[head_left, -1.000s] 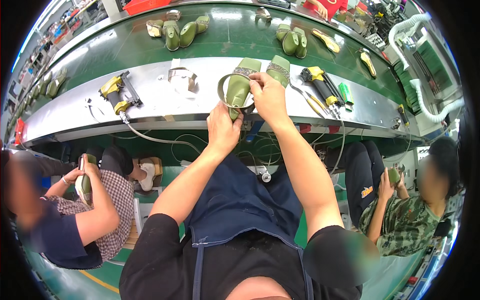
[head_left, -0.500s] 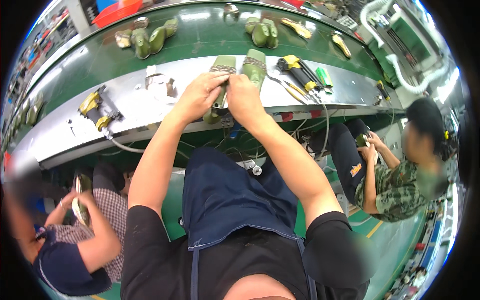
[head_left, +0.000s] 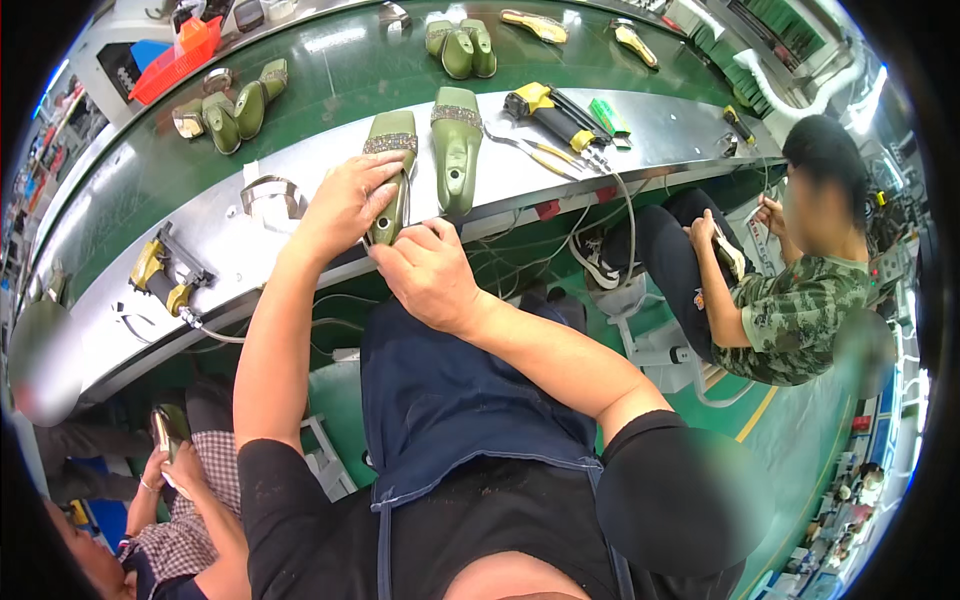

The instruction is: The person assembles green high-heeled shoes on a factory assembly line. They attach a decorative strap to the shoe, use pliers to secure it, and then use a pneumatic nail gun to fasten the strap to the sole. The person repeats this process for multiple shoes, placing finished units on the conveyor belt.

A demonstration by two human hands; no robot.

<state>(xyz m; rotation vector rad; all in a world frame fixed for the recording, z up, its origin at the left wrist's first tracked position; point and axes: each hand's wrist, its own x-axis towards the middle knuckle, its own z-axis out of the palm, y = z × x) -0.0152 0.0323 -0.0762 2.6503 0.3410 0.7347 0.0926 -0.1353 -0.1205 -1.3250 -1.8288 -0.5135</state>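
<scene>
A green shoe last [head_left: 389,128] with a glittery strap across its front lies on the metal bench edge, its heel end toward me. My left hand [head_left: 345,208] is wrapped against its left side, fingers over its top just below the strap. At the heel end my right hand [head_left: 432,275] has its fingers bent and pinched together; a thin strip along the last's right side runs toward them, but what they grip is partly hidden. Just to the right lies a second green last [head_left: 456,150] with a similar strap, untouched.
Right of the lasts lie yellow-handled pincers [head_left: 540,152], a yellow-black air stapler [head_left: 548,108] and a green box [head_left: 609,118]. Another air stapler [head_left: 160,278] and a metallic roll [head_left: 272,200] lie left. More lasts [head_left: 460,47] stand on the green belt. Co-workers sit on both sides.
My right hand has moved from the last's middle, beside my left fingers, toward me to the heel end. My left hand stays on the last. The whole view has shifted.
</scene>
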